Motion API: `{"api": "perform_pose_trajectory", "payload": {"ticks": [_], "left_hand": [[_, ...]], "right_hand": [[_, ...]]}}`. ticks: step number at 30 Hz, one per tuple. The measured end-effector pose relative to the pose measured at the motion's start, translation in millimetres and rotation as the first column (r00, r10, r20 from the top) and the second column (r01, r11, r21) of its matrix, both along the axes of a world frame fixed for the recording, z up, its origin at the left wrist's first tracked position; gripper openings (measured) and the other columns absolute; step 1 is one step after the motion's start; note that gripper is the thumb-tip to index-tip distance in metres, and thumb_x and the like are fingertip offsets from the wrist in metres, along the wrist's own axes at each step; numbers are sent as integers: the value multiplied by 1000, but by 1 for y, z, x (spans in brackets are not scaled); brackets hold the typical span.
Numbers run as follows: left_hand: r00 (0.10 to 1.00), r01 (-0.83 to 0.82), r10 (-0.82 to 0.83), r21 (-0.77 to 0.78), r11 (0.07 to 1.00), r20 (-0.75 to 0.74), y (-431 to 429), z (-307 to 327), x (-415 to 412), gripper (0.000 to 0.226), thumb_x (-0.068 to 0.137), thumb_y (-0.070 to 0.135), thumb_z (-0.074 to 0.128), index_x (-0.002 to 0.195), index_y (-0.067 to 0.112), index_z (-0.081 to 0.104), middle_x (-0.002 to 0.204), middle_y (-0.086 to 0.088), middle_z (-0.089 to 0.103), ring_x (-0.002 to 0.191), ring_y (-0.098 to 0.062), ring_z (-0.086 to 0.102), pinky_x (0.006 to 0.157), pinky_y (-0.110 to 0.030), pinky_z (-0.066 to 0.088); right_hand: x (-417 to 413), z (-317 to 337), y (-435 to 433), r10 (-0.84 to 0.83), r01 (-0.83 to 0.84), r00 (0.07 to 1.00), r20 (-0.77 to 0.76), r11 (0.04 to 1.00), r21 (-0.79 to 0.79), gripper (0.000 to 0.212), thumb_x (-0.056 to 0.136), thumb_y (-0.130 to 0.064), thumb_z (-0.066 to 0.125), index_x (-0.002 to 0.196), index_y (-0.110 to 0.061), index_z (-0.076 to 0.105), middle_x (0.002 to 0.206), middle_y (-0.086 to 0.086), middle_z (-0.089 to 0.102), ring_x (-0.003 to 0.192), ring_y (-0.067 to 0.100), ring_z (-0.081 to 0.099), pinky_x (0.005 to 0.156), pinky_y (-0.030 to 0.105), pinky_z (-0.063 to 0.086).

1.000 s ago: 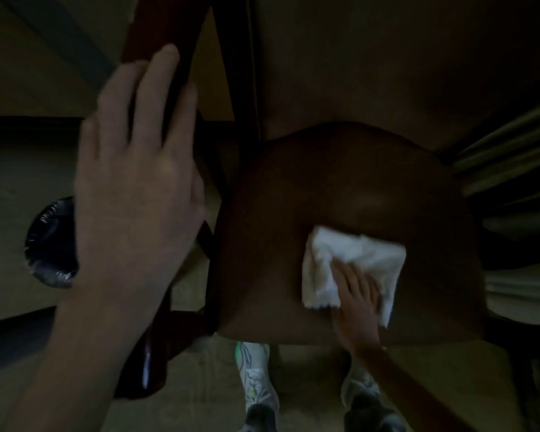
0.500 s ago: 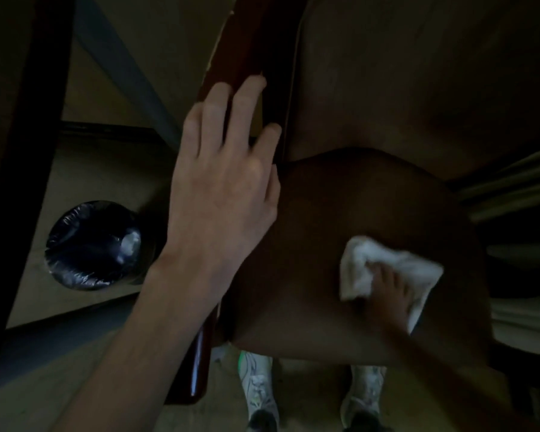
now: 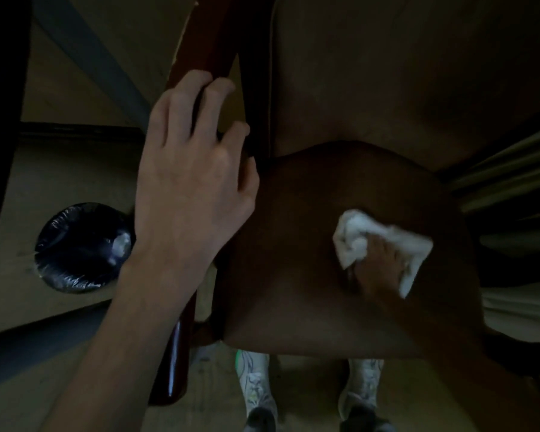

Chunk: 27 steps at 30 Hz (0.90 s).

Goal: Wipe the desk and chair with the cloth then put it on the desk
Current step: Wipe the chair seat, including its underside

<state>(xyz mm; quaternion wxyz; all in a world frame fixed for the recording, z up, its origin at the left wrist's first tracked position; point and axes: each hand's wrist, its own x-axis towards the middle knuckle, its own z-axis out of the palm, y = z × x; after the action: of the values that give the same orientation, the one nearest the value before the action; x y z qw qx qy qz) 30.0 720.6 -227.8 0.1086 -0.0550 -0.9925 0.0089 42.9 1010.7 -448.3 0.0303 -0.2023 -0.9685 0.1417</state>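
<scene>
My right hand (image 3: 376,266) presses the white cloth (image 3: 353,236) flat on the chair seat (image 3: 293,260), its grip closed over the cloth. My left hand (image 3: 190,182), fingers curled, holds the chair's armrest (image 3: 200,51).

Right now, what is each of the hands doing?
Left hand: fingers curled on the chair armrest.
Right hand: pressing the white cloth onto the seat.
</scene>
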Motion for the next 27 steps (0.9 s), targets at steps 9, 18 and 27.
{"api": "perform_pose_trajectory", "payload": {"ticks": [9, 18, 27], "left_hand": [[999, 32, -32, 28, 999, -18, -2, -1, -3, 41, 98, 38, 45, 120, 10, 66, 151, -13, 40, 147, -32, 22, 117, -46, 18], [998, 23, -23, 1, 1000, -51, -3, -8, 4, 46, 98, 43, 40, 117, 9, 66, 150, -12, 41, 146, -34, 23, 115, -49, 24], [997, 51, -49, 26, 998, -62, -4, -9, -2, 45, 96, 41, 44, 113, 9, 69, 148, -11, 44, 146, -33, 24, 114, -51, 26]], "right_hand": [[109, -19, 32, 552, -580, 622, 556, 801, -147, 56, 93, -27, 47, 147, -21, 35, 155, 6, 33, 144, 24, 28, 114, 44, 19], [73, -19, 14, 393, -397, 838, 378, 915, -70, 54, 81, -17, 66, 132, -10, 51, 135, 15, 51, 128, 37, 45, 106, 51, 31], [14, -19, 28, 375, -383, 802, 465, 920, -80, 52, 99, -23, 45, 148, -14, 31, 156, 10, 29, 144, 25, 23, 117, 39, 8]]}}
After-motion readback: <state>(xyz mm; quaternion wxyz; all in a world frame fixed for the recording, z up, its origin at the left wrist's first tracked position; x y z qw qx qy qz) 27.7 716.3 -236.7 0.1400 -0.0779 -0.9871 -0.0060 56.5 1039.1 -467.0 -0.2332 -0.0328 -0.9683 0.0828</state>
